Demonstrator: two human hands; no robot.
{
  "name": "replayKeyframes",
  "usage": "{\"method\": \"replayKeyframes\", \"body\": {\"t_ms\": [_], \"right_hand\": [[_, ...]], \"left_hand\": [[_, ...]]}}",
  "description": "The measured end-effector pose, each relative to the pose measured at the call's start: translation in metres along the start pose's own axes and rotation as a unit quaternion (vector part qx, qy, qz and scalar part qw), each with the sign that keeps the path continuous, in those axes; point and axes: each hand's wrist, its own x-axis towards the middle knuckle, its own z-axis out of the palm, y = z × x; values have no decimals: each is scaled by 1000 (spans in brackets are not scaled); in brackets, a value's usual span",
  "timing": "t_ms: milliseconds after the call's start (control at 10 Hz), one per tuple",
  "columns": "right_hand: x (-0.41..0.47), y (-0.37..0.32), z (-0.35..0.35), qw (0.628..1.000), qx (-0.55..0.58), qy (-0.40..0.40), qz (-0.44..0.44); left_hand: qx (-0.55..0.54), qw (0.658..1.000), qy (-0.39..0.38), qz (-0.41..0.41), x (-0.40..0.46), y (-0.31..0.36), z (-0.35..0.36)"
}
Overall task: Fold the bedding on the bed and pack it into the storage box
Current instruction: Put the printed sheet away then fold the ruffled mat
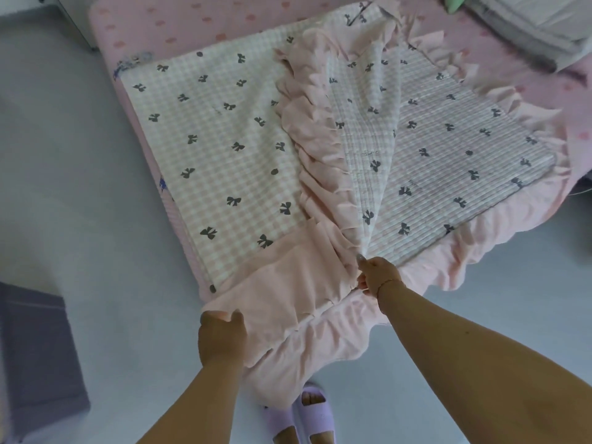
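— Pink gingham with grey bows: that's the quilt (224, 149) we have spread over the bed (153, 24), its pale pink ruffle (499, 238) spilling over the near edge.

— And we've got a flap of it lifted down the middle, haven't we?

— Yes. Our right hand (378, 275) is clenched on a bunched point of the quilt at the near edge, and the fabric rises from that pinch toward the far side in a ridge, ruffle on its left face, quilted check on its right.

— Our left hand (221, 334)?

— Lower and to the left, fingers curled around the plain pink border where it hangs off the mattress corner.

— Where's the storage box (35, 357)?

— We see a grey-purple fabric box on the floor at far left, well apart from the quilt. We can't tell if it's open.

— Anything else?

— Folded grey bedding (528, 24) at the far right corner, and lilac slippers (307, 415) below us.
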Motion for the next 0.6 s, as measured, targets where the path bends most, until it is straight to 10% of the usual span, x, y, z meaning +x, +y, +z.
{"method": "replayKeyframes", "body": {"t_ms": [200, 600], "right_hand": [[-23, -25, -32, 997, 77, 7, 23], [-79, -81, -102, 971, 234, 35, -16]], "left_hand": [[-18, 985, -154, 77, -14, 55, 1], [-8, 952, -214, 219, -62, 157, -14]]}}
